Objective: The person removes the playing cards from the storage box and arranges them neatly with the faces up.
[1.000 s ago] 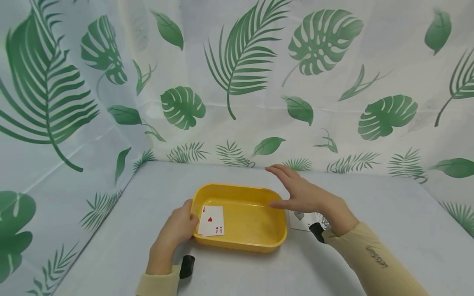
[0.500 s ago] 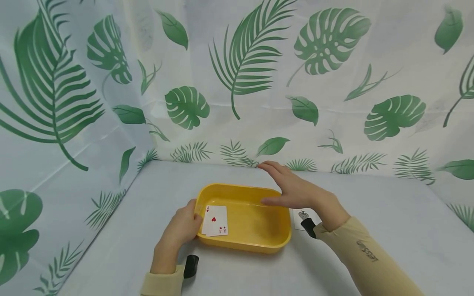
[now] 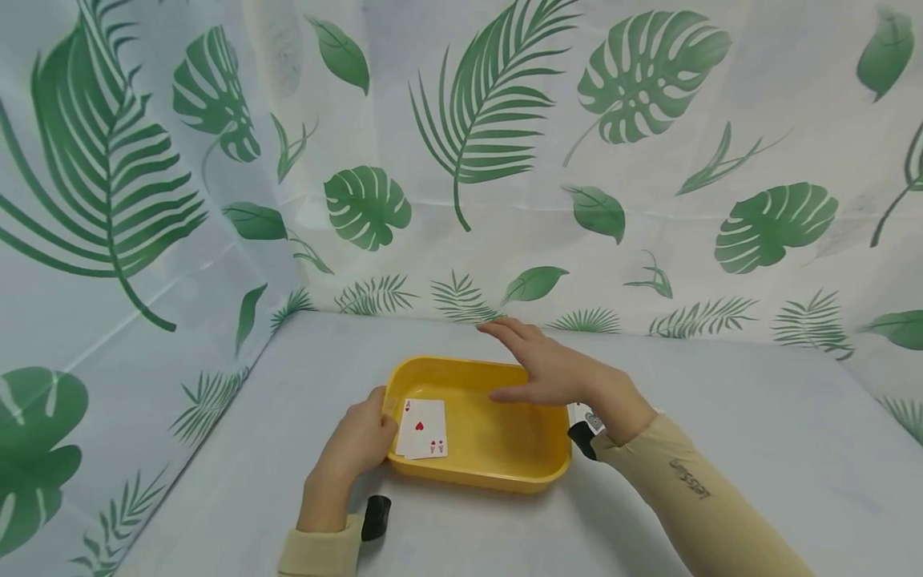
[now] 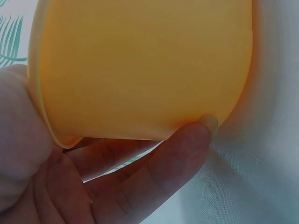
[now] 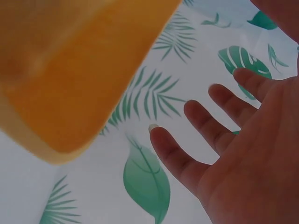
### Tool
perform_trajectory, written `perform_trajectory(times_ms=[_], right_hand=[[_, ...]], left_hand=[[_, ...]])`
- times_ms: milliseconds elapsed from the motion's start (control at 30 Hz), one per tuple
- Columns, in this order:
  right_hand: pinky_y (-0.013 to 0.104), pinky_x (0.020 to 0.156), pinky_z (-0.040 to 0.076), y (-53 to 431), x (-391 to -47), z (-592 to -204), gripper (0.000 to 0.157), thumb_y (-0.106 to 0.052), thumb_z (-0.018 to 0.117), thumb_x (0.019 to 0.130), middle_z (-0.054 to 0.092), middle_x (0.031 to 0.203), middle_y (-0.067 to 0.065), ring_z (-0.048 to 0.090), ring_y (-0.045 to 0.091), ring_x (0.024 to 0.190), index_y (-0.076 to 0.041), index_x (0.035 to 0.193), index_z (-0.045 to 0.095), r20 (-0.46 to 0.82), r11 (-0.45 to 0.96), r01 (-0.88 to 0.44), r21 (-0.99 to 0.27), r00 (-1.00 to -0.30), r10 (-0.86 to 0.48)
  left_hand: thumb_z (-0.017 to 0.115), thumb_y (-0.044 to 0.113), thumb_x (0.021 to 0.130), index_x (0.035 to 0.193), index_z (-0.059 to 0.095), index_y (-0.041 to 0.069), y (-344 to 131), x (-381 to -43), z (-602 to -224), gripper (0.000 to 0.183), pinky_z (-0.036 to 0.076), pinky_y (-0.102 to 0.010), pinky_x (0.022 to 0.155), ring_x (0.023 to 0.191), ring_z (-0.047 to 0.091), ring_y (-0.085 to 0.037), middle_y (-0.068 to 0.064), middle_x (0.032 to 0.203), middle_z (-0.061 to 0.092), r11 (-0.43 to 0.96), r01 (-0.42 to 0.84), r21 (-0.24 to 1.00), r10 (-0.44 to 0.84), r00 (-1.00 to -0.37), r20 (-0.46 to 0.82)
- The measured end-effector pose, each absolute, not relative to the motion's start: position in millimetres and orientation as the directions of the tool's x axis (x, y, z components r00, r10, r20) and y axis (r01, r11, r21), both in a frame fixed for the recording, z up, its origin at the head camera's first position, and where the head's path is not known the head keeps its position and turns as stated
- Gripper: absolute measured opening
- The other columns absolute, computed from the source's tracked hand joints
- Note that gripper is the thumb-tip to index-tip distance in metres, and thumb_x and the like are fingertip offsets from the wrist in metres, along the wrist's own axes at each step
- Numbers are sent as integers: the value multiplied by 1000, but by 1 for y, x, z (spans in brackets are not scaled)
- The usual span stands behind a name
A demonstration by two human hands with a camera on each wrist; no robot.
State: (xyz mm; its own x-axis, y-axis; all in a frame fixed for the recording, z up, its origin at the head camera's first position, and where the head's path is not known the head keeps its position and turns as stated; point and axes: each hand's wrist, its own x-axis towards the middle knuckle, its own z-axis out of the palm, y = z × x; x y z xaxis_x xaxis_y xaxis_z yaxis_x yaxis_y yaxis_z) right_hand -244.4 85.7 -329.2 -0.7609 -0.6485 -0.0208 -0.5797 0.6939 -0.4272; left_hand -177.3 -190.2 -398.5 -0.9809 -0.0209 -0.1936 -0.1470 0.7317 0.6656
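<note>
A yellow plastic tray (image 3: 497, 481) sits on the pale tabletop in the head view. My left hand (image 3: 360, 433) grips its left end, thumb over the rim; the left wrist view has the fingers (image 4: 154, 172) against the tray's outer wall. At the tray's left end lie overlapping playing cards, an ace of hearts (image 3: 425, 429) on top. My right hand (image 3: 551, 369) hovers over the tray's right part with fingers spread and nothing in it, as the right wrist view also shows. Partly hidden behind the right wrist, a card with a spade design (image 3: 593, 421) lies right of the tray.
White cloth walls (image 3: 505, 240) printed with green leaves enclose the table (image 3: 757, 417) at the back and left. Black straps with camera mounts are at both wrists, above beige sleeves (image 3: 692, 481).
My right hand has moved left over the tray, and its wrist now covers more of the spade card. The left hand keeps its grip on the tray; the view has shifted slightly.
</note>
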Motion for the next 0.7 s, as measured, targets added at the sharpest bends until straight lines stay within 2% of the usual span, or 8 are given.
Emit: perform_trajectory(times_ms=[367, 700], right_hand=[[58, 114, 24, 72, -249, -332, 91, -43, 76, 87, 23, 163, 6, 20, 32, 149, -19, 159, 27, -39, 691, -586, -423, -751, -659], [54, 113, 29, 57, -249, -337, 86, -39, 76, 88, 26, 161, 5, 27, 29, 146, -19, 158, 30, -40, 643, -624, -443, -703, -710]], left_hand=[[49, 5, 98, 151, 34, -7, -191, -178, -399, 56, 46, -29, 58, 66, 52, -19, -17, 107, 60, 733, -130, 667, -10, -984, -181], [49, 6, 98, 151, 35, -7, -191, -178, -399, 56, 46, -30, 59, 66, 53, -20, -16, 105, 60, 727, -132, 674, -8, -983, -183]])
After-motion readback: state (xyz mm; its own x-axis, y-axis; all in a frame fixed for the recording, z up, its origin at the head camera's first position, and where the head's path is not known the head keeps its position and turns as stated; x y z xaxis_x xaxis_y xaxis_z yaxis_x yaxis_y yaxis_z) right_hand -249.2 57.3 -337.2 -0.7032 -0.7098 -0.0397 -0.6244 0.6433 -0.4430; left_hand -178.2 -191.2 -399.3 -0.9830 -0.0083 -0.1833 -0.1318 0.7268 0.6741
